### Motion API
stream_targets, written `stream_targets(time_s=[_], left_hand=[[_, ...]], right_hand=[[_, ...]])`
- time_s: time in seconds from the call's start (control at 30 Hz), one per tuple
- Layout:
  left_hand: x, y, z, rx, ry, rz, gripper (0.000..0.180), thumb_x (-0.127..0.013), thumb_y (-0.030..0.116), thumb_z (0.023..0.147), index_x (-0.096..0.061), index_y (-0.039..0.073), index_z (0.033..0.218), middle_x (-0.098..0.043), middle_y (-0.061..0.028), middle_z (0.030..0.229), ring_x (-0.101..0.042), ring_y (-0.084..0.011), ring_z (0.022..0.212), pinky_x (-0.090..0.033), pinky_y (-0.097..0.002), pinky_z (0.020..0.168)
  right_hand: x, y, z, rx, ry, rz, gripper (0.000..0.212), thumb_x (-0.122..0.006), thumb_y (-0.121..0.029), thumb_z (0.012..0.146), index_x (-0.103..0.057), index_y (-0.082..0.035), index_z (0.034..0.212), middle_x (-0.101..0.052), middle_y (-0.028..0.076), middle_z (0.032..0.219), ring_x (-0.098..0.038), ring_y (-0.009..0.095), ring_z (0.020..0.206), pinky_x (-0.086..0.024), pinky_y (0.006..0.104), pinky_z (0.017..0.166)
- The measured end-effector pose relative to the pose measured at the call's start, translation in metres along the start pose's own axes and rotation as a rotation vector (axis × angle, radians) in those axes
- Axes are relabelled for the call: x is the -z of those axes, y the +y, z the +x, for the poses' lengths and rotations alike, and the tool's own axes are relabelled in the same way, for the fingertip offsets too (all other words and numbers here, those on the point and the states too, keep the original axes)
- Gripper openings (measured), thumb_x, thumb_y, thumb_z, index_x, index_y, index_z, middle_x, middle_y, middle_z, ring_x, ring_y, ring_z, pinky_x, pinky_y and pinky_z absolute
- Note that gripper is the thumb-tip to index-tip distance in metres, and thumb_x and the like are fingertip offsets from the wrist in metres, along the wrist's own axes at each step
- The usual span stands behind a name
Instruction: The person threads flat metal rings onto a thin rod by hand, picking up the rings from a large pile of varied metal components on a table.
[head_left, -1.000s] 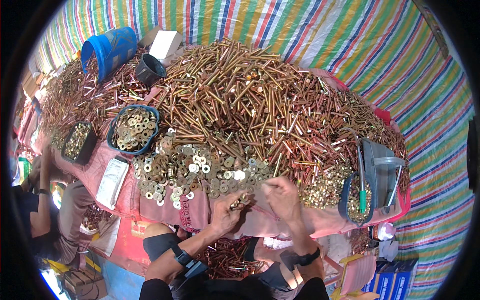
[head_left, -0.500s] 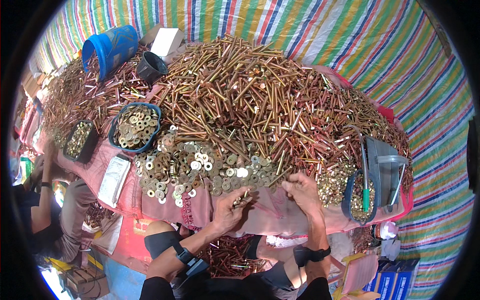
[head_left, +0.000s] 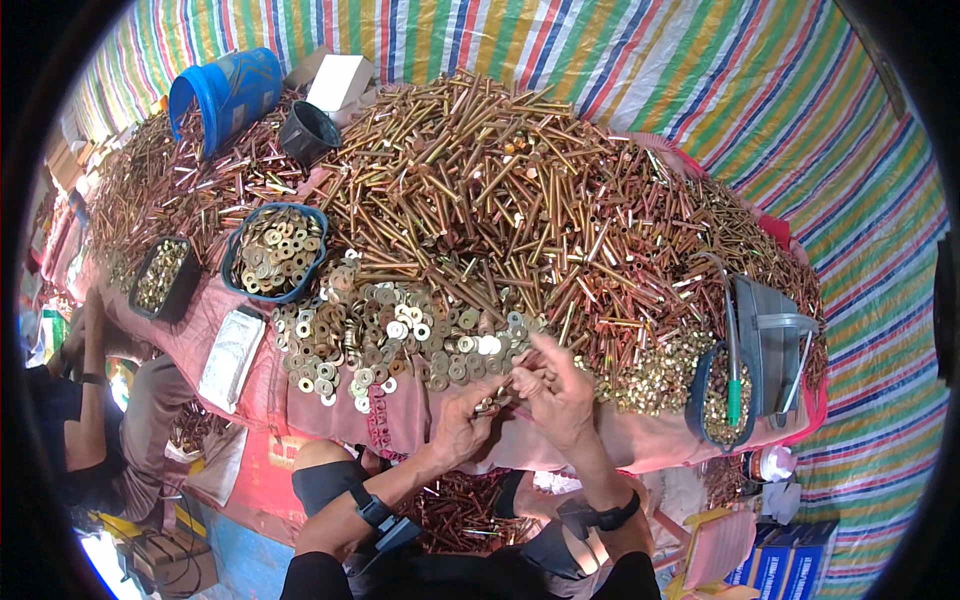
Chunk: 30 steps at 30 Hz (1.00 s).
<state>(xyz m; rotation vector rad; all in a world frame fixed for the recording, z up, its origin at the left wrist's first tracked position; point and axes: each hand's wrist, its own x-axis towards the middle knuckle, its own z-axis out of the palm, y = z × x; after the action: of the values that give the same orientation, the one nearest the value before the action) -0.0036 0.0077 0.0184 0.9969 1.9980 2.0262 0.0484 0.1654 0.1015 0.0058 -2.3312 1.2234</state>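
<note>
My left hand (head_left: 460,425) is closed around a few small yellowish metal pieces, which show at its fingers but are too small to name surely. Against its fingertips, my right hand (head_left: 560,400) is bent inward with fingers drawn together; whatever is pinched there is hidden. Both hands meet over the pink cloth (head_left: 405,405) at the near edge of a heap. Just beyond them lie flat round washers (head_left: 400,330), loose and overlapping. Behind these rises a large pile of long brass-coloured bolts (head_left: 490,190). Small shiny nuts (head_left: 645,375) are spread to the right of my right hand.
A blue bowl (head_left: 260,297) holds washers. Nuts fill a dark tub (head_left: 165,318) at left and another tub (head_left: 697,405) at right, beside a grey container (head_left: 765,345). A blue bucket (head_left: 235,95) lies tipped behind. Another person's arm (head_left: 92,390) is at far left.
My right hand has moved left from the edge of the nuts and now meets my left hand. The left hand has stayed nearly in place, still closed.
</note>
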Motion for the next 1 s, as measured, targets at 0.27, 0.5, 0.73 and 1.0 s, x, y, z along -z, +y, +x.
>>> stream_targets(time_s=[0.27, 0.5, 0.73, 1.0], left_hand=[[0.003, -0.015, -0.010, -0.085, 0.048, 0.139, 0.041, -0.064, -0.003, 0.093, -0.064, 0.001, 0.134, -0.070, -0.0227, 0.124, -0.069, -0.0391, 0.111, -0.053, -0.0450, 0.096], [-0.003, -0.018, -0.013, -0.043, 0.070, 0.100, 0.039, -0.061, -0.004, 0.099, -0.062, 0.002, 0.138, -0.075, -0.0179, 0.109, -0.074, -0.0312, 0.095, -0.058, -0.0397, 0.086], [-0.006, -0.012, -0.012, 0.007, 0.061, -0.011, 0.062, -0.054, -0.008, 0.099, -0.047, 0.011, 0.158, -0.076, -0.0150, 0.118, -0.075, -0.0212, 0.101, -0.061, -0.0331, 0.085], [-0.003, -0.016, -0.013, -0.007, 0.073, 0.025, 0.062, -0.048, -0.014, 0.096, -0.054, 0.010, 0.153, -0.073, -0.0109, 0.106, -0.069, -0.0150, 0.088, -0.055, -0.0257, 0.081]], right_hand=[[-0.006, 0.004, -0.002, 0.237, -0.188, -0.178, 0.026, -0.075, -0.011, 0.096, -0.072, 0.000, 0.119, -0.073, 0.015, 0.102, -0.072, 0.030, 0.086, -0.058, 0.0383, 0.075], [0.061, 0.041, -0.011, -0.247, 0.101, -0.576, 0.020, -0.078, -0.018, 0.091, -0.078, -0.002, 0.104, -0.074, 0.016, 0.089, -0.072, 0.031, 0.082, -0.056, 0.0416, 0.074], [0.055, 0.072, -0.021, -0.408, -0.070, -0.826, 0.023, -0.078, -0.022, 0.089, -0.079, -0.005, 0.104, -0.075, 0.021, 0.090, -0.073, 0.040, 0.084, -0.057, 0.0479, 0.076], [0.052, 0.072, -0.013, -0.384, -0.137, -0.838, 0.025, -0.072, -0.023, 0.090, -0.071, 0.001, 0.094, -0.072, 0.024, 0.086, -0.071, 0.044, 0.081, -0.055, 0.0537, 0.075]])
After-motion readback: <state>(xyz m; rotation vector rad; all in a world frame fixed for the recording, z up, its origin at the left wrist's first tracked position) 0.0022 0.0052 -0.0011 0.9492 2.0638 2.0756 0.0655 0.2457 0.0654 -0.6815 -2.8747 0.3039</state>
